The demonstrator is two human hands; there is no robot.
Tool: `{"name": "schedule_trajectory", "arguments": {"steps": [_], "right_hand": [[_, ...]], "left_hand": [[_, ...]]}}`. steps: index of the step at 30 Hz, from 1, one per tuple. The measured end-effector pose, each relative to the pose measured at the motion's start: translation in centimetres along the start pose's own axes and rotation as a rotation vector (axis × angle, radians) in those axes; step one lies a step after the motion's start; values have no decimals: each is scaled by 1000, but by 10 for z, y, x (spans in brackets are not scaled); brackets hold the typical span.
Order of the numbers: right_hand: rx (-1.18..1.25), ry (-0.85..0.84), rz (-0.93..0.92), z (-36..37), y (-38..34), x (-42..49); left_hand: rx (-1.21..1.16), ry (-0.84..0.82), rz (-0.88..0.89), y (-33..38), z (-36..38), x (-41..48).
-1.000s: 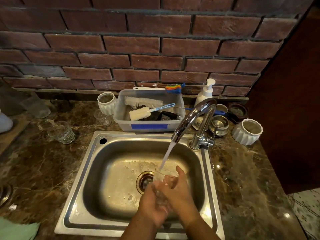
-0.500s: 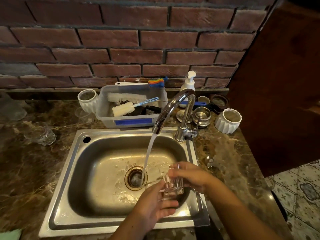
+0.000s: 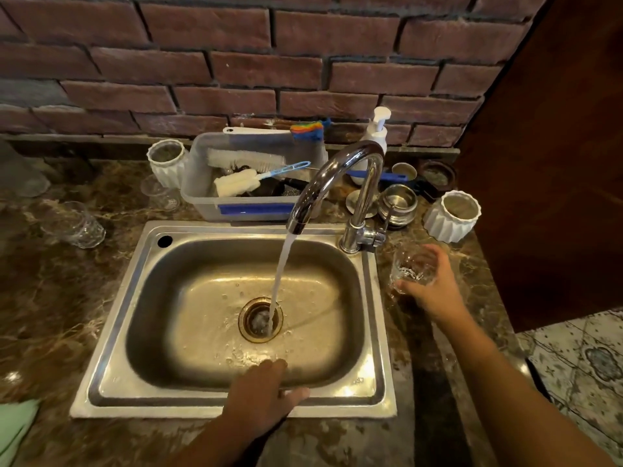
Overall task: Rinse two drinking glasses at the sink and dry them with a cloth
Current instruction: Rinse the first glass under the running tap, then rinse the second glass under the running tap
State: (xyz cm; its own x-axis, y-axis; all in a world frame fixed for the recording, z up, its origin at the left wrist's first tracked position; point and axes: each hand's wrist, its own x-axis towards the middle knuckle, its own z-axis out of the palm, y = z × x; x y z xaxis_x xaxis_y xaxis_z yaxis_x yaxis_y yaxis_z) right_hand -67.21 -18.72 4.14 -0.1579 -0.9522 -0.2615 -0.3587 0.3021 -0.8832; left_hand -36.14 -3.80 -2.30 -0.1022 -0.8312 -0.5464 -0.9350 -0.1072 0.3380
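The grey plastic tub [image 3: 256, 197] behind the sink is stuffed with cleaning gear: a white bristle brush [image 3: 246, 159], a sponge bottle brush [image 3: 236, 185] with a blue handle, and something dark underneath I can't make out. A rainbow-coloured duster [image 3: 308, 129] lies across its back rim. Two white ribbed pots flank it, one to the left [image 3: 167, 161] and one far right [image 3: 451, 215]; whatever is in them is too murky to tell. Just right of the tap [image 3: 337, 183] sit some small steel bowls [image 3: 397, 202], with a white soap pump bottle [image 3: 377, 133] behind.

The steel sink [image 3: 111, 332] has water running from the tap straight into the drain [image 3: 260, 319].

The right hand [image 3: 435, 288] is wrapped around a clear glass [image 3: 409, 269], holding it over the counter [image 3: 50, 315] just right of the sink. The left hand [image 3: 261, 396] is holding nothing, fingers loosely spread over the sink's front rim. A second glass [image 3: 76, 224] sits on the counter, off to the sink's left, a bit blurry. A green cloth [image 3: 15, 423] pokes in at the bottom-left corner.

The counter is dark brown marble, the wall [image 3: 236, 62] is red brick, and there's patterned floor tile [image 3: 580, 358] at the right.
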Motion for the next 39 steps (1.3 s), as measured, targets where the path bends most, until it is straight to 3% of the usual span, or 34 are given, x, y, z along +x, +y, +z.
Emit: {"name": "schedule_trajectory", "arguments": {"steps": [5,16,21,24,26,29,31,39], "right_hand": [[29,98,27,-6,12,14],[-17,97,46,-7,17,14],[-254,357,63,9,9,-29],[-354,383,12,51,3,-76],[-317,241,-90,94,-4,-107],[-262,-189,-76,173,-25,-141],[-208,-383,-99,229,-43,-144],[-19,-548,-243,425,-145,-75]], "left_hand": [[97,86,51,-14,6,-3],[137,149,175,-30,7,-9],[230,207,251,-69,-5,-26],[248,263,260,-108,-15,-40],[260,309,265,-136,-26,-47],[246,368,264,-178,-46,-53],[285,417,240,-204,-56,-54],[191,446,176,-230,-49,-45]]}}
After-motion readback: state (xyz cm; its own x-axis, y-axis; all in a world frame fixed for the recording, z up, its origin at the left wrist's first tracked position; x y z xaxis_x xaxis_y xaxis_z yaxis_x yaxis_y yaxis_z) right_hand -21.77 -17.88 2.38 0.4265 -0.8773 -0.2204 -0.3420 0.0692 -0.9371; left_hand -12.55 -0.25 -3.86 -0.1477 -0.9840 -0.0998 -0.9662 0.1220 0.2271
